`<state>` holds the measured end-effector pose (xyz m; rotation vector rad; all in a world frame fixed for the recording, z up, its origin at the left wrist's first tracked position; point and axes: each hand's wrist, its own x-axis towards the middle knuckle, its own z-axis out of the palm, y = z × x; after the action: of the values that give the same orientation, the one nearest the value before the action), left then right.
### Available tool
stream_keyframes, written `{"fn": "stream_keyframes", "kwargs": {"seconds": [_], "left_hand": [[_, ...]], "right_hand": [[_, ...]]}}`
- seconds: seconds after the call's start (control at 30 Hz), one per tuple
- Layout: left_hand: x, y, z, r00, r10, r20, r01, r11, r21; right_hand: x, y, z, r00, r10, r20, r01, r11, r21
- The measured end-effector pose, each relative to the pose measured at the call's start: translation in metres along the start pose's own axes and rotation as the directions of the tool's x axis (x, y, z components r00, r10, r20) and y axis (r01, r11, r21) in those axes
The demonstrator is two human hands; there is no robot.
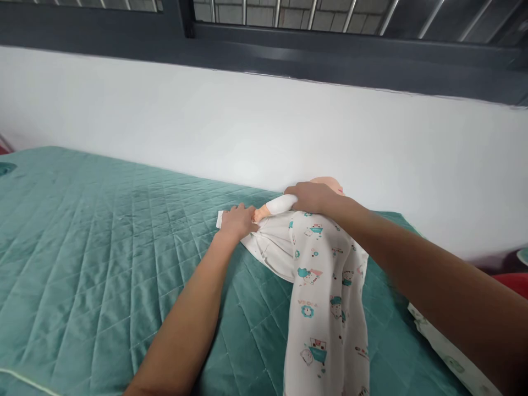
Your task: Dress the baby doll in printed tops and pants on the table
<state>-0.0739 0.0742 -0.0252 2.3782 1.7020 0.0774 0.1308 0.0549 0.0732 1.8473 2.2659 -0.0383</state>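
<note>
A baby doll [325,180] lies on the green quilted bedspread, its head partly hidden behind my right hand. Its arm [281,204], white above a skin-coloured hand, stretches leftward over the cloth. A white baby garment [315,286] printed with small teal and pink figures drapes from the doll toward me. My left hand [237,221] is closed on the garment's sleeve, right by the doll's hand; a white cuff shows past my fingers. My right hand [311,197] is bent around the doll's upper arm near the shoulder, its fingertips partly hidden.
The quilted bedspread [103,247] runs up to a white wall [185,121]. Above the wall is a dark-framed window [289,52] with metal bars. Another pale printed cloth [454,357] lies at the lower right, and a light cord [28,379] at the lower left.
</note>
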Motion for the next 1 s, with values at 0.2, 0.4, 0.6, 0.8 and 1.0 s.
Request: {"fn": "stream_keyframes", "kwargs": {"seconds": [0.2,0.4,0.6,0.8,1.0], "left_hand": [[0.009,0.006,0.012,0.988,-0.004,-0.152,0.002,1.000,-0.014],[0.010,0.023,0.021,0.928,0.131,-0.348,-0.102,0.990,0.101],[0.017,0.022,0.029,0.902,0.222,-0.370,-0.174,0.972,0.158],[0.023,0.018,0.036,0.913,0.168,-0.373,-0.120,0.982,0.147],[0.024,0.019,0.038,0.914,0.113,-0.391,-0.047,0.983,0.176]], "right_hand": [[0.004,-0.009,0.005,0.998,-0.055,0.003,0.055,0.998,0.014],[0.023,-0.023,0.023,0.995,-0.097,-0.011,0.098,0.991,0.090],[0.018,-0.008,0.038,0.983,-0.061,-0.175,0.100,0.969,0.224],[-0.045,0.044,0.065,0.848,0.286,-0.447,0.069,0.777,0.626],[-0.078,0.084,0.135,0.693,0.566,-0.447,-0.129,0.708,0.695]]}}
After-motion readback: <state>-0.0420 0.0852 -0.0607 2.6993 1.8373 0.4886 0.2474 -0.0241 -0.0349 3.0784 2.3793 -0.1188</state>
